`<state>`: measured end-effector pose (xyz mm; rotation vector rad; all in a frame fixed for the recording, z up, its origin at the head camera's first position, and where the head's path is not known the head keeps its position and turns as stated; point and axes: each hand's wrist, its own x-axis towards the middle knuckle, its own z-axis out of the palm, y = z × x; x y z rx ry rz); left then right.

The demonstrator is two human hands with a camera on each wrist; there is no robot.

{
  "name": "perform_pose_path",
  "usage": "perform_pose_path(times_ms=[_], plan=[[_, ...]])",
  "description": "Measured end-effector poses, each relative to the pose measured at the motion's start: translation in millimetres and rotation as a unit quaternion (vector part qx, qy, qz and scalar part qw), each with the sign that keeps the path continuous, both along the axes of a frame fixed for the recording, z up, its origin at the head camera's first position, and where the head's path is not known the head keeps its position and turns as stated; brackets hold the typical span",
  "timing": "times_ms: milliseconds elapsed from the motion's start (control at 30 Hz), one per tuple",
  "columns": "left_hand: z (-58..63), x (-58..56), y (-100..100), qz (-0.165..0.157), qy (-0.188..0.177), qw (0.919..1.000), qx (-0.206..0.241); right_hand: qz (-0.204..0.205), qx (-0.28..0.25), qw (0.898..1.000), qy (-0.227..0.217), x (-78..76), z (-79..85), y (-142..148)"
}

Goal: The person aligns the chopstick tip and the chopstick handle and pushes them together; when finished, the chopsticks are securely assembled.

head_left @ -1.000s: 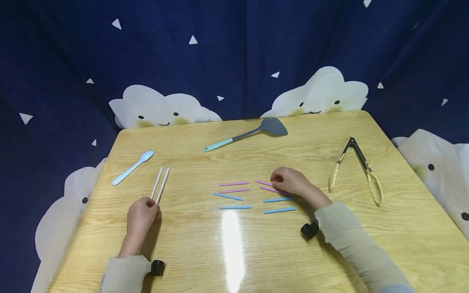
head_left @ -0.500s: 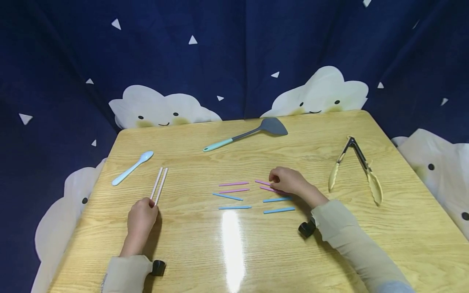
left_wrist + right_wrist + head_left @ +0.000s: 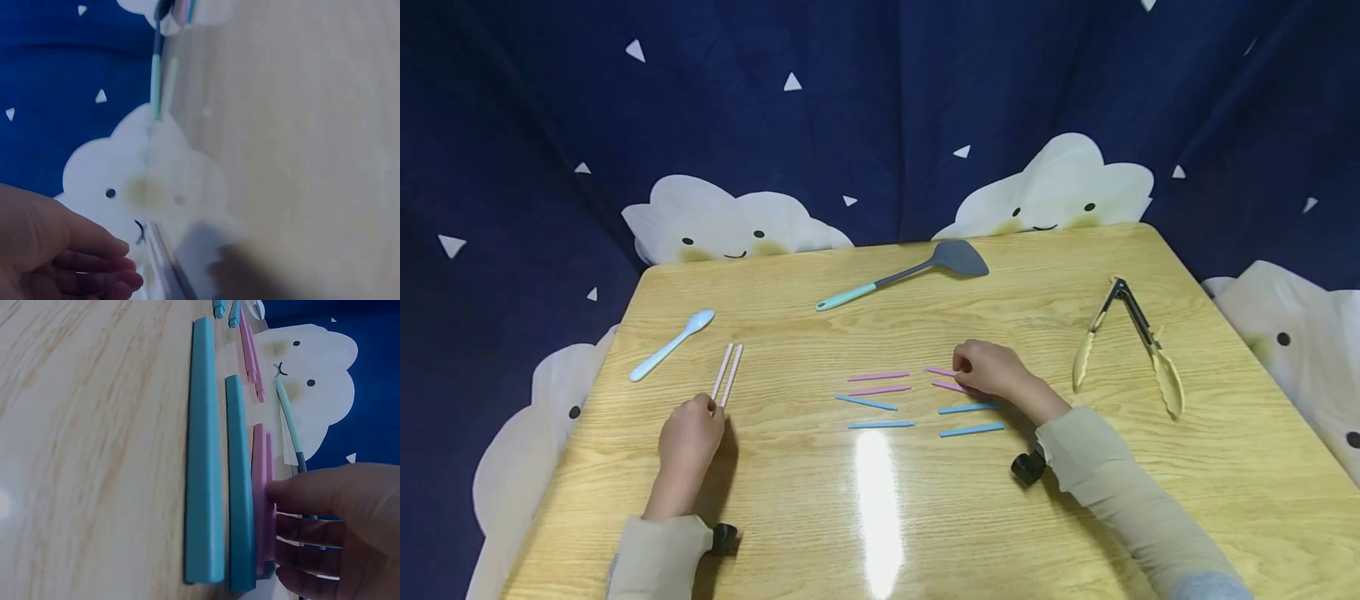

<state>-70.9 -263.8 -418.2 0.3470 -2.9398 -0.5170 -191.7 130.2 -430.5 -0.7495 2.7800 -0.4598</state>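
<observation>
Two slim white sticks (image 3: 725, 375), like chopsticks, lie nearly parallel at the left. Over their near ends is my left hand (image 3: 688, 437); its loosely curled fingertips (image 3: 130, 265) show beside the sticks in the left wrist view, with nothing seen between them. My right hand (image 3: 992, 371) pinches the farther of two pink sticks (image 3: 270, 519) at its right end. Two blue sticks (image 3: 972, 431) lie just nearer than the pink pair. Left of these are another pink pair (image 3: 878, 391) and another blue pair (image 3: 882, 425).
Across the back of the wooden table (image 3: 790, 533) lies a spatula (image 3: 958, 258) with a mint handle. A light blue spoon (image 3: 670, 346) rests at the left. Spread tongs (image 3: 1138, 321) lie at the right. A dark blue curtain (image 3: 850, 108) hangs behind.
The right white stick has shifted slightly left, nearer the other. My left hand then moved a little forward. Under my right hand, the farther pink stick shifted very slightly; the rest stayed put.
</observation>
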Motion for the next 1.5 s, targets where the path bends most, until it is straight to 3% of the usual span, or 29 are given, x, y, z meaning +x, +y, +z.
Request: perform_pose_path(times_ms=[200,433,633,767,967,1267,1500], plan=[[12.0,-17.5,20,-0.047,0.006,0.9987,-0.017,-0.008,0.005,1.0,0.007,-0.1,1.3,3],[10.5,-35.8,50,-0.129,0.014,0.9904,-0.048,-0.024,-0.02,0.999,0.012,2.6,5.4,7],[4.8,-55.4,82,-0.224,0.028,0.972,-0.065,-0.048,-0.043,0.997,0.031,7.3,14.7,10],[3.0,-67.9,103,-0.287,0.008,0.956,-0.06,-0.054,-0.064,0.995,0.055,10.5,21.0,12],[-2.4,-81.3,128,-0.349,-0.005,0.9348,-0.065,-0.074,-0.112,0.99,0.052,16.5,30.5,15],[-14.4,-91.8,143,-0.4,0.036,0.9124,-0.081,-0.072,-0.158,0.983,0.061,22.4,42.3,17],[-19.8,-92.4,147,-0.395,0.043,0.9084,-0.129,-0.064,-0.184,0.978,0.072,25.1,47.0,15]])
